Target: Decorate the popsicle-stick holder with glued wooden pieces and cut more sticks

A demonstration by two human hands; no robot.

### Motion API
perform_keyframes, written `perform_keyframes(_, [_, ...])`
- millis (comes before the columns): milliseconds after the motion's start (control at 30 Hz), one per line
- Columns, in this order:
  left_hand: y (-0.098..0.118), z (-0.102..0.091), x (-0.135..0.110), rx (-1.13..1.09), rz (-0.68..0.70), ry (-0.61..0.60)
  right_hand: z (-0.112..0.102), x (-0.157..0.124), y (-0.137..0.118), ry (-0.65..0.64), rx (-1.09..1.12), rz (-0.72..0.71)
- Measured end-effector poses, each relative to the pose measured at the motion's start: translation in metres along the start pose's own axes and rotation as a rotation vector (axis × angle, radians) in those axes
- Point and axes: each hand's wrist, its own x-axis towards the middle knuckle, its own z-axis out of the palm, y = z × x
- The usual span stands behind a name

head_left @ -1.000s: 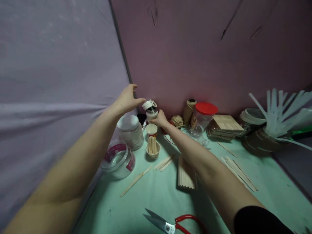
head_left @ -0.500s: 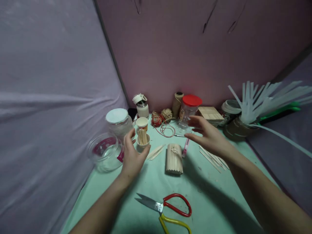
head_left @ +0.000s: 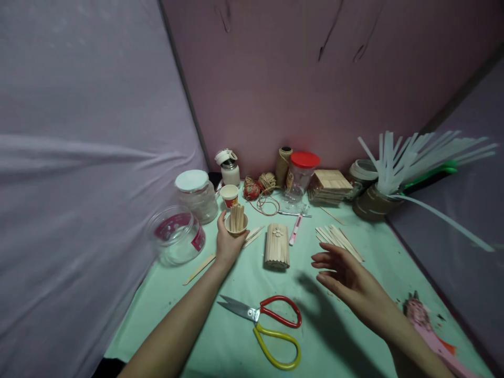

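Note:
My left hand point(head_left: 229, 244) is wrapped round a small paper cup point(head_left: 236, 229) filled with short wooden sticks point(head_left: 237, 215). With fingers apart and nothing in them, my right hand point(head_left: 342, 273) hovers over the table, below a loose pile of flat wooden sticks point(head_left: 339, 241). Between the hands stands a wooden-stick craft piece point(head_left: 277, 247) with a small flower shape on its face. A pink craft knife point(head_left: 295, 230) lies just right of it. Nearer me, scissors point(head_left: 255, 315) with one red and one yellow handle lie spread apart.
Clear plastic jars point(head_left: 177, 239) stand at the left. Along the back are a second paper cup point(head_left: 229, 195), twine balls point(head_left: 268, 182), a red-lidded jar point(head_left: 303, 176) and stacked wooden panels point(head_left: 331, 186). White strips rise from a brown holder point(head_left: 372, 205); pink-handled pliers point(head_left: 423, 320) lie at right.
My left hand has closed round the cup of sticks. My right hand has come down and nearer to me, away from the red-lidded jar. The view has shifted slightly.

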Motion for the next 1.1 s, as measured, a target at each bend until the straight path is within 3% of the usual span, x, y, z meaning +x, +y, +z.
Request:
perform_keyframes(167, [0.012, 0.000, -0.010, -0.026, -0.004, -0.009, 0.005, -0.002, 0.006, -0.028, 0.028, 0.032])
perform_keyframes(333, [0.019, 0.001, -0.016, -0.054, -0.003, -0.104, 0.012, -0.001, 0.005, -0.068, 0.055, 0.057])
perform_keyframes(467, [0.018, -0.002, -0.019, -0.058, -0.002, -0.069, 0.009, -0.001, 0.007, -0.045, 0.048, 0.070])
perform_keyframes(1100, [0.009, -0.004, -0.042, -0.120, 0.081, -0.111, 0.013, -0.002, 0.012, -0.073, 0.041, 0.150])
